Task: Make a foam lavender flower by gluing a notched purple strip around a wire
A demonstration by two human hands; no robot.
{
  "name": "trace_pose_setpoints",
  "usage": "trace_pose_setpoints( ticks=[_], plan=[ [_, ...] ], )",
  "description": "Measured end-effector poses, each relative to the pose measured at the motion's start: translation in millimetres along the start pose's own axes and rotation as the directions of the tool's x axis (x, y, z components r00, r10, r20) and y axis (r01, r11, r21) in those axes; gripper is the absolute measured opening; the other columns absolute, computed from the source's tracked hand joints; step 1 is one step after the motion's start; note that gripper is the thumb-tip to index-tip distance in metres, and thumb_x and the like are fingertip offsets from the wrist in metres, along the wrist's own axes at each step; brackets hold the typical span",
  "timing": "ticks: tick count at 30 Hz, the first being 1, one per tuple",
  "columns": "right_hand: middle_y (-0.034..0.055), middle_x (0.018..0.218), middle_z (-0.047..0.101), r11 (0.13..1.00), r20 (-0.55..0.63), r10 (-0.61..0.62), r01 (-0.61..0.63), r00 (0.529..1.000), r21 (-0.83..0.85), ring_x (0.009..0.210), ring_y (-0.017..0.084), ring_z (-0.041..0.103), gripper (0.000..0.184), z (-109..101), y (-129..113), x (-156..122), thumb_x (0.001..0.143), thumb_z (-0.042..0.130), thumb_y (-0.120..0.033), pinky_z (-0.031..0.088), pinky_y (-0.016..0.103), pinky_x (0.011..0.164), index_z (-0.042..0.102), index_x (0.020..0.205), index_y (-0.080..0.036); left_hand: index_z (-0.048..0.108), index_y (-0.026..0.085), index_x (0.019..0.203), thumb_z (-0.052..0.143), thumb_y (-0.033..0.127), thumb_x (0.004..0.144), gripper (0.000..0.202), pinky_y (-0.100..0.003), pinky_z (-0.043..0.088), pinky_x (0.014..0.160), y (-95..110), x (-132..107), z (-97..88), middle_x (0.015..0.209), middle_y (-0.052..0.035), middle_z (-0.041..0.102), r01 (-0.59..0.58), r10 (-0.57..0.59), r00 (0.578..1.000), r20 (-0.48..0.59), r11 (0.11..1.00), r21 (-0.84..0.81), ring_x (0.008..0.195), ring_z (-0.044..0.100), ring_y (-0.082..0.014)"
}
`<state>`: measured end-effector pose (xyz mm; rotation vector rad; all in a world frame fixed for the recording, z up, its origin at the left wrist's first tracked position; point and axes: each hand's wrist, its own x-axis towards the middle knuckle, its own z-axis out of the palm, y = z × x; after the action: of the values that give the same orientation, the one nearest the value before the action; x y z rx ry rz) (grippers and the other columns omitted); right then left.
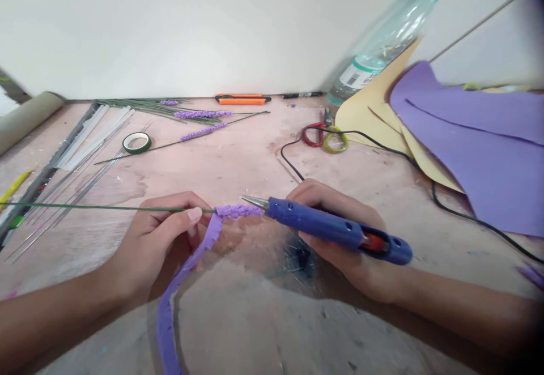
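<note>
Between the thumb and fingers of my left hand [164, 233] is a thin green wire stem [102, 207], lying level and reaching out to the left. Purple fringed strip [168, 307] is wound round the stem's right end as a lavender-like flower spike [238, 211]. The strip's loose tail hangs down past the bottom edge. My right hand [340, 216] is closed round a blue hot glue gun [323, 225], its metal nozzle pointing left, just above the spike. Whether the nozzle touches the spike cannot be told. The gun's body hides part of my right fingers.
Finished purple spikes [204, 131], green tape [136, 143] and clear glue sticks [91, 137] lie at back left. An orange cutter [242, 99], scissors [325, 137] and a leaning bottle [382, 46] are behind. Purple sheets [476, 143] and a black cord [459, 213] occupy the right.
</note>
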<state>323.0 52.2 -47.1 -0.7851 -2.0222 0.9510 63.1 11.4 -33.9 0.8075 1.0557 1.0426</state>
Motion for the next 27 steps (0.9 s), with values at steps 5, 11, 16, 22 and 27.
trace_pose_setpoints(
  ticks=[5,11,16,22,27],
  plan=[
    [0.0043,0.087,0.063,0.996,0.044,0.034,-0.038,0.998,0.086,0.075,0.017,0.06,0.016,-1,-5,1,0.096,0.06,-0.034,0.045,0.029,0.061,0.062,0.089,-0.019,0.075,0.013,0.075,0.069,0.027,0.083,0.017,-0.019,0.049,0.043,-4,0,-1.1,0.055,-0.0023,0.063,0.014,-0.014,1.0,0.008,1.0,-0.012,0.046,0.056,-0.0114],
    [0.004,0.083,0.063,0.994,0.073,-0.01,0.002,0.997,0.11,0.074,0.015,0.06,0.024,4,-9,4,0.097,0.059,-0.04,0.047,0.029,0.062,0.064,0.087,-0.019,0.077,0.013,0.078,0.071,0.031,0.084,0.019,-0.018,0.046,0.045,-5,0,-2.5,0.057,-0.0026,0.064,0.027,-0.026,0.998,0.052,0.999,-0.017,0.047,0.054,-0.0102],
    [0.0053,0.083,0.065,0.997,0.06,-0.028,0.023,0.998,0.073,0.074,0.017,0.061,0.025,6,-13,2,0.097,0.058,-0.042,0.048,0.03,0.062,0.065,0.088,-0.02,0.077,0.014,0.08,0.07,0.03,0.085,0.018,-0.018,0.045,0.047,-5,0,-1.9,0.063,-0.004,0.068,0.01,-0.009,0.998,0.066,1.0,-0.017,0.051,0.056,-0.0106],
    [0.0004,0.069,0.058,0.965,-0.069,0.126,-0.138,0.99,-0.221,0.06,0.017,0.053,0.009,-31,4,19,0.089,0.059,-0.029,0.04,0.029,0.053,0.06,0.083,-0.023,0.071,0.016,0.075,0.066,0.028,0.087,0.018,-0.018,0.037,0.049,-10,0,-3.4,0.06,-0.0015,0.062,-0.039,0.046,0.994,-0.099,0.997,0.07,0.055,0.055,-0.011],
    [-0.0015,0.06,0.055,0.791,0.151,0.214,-0.08,0.965,-0.606,0.055,0.019,0.052,0.008,-60,5,56,0.076,0.058,-0.018,0.037,0.03,0.051,0.055,0.071,-0.024,0.07,0.016,0.077,0.062,0.032,0.092,0.023,-0.02,0.034,0.051,-12,0,-9.0,0.063,-0.001,0.061,-0.053,0.064,0.997,-0.053,0.982,0.183,0.057,0.051,-0.0107]
  ],
)
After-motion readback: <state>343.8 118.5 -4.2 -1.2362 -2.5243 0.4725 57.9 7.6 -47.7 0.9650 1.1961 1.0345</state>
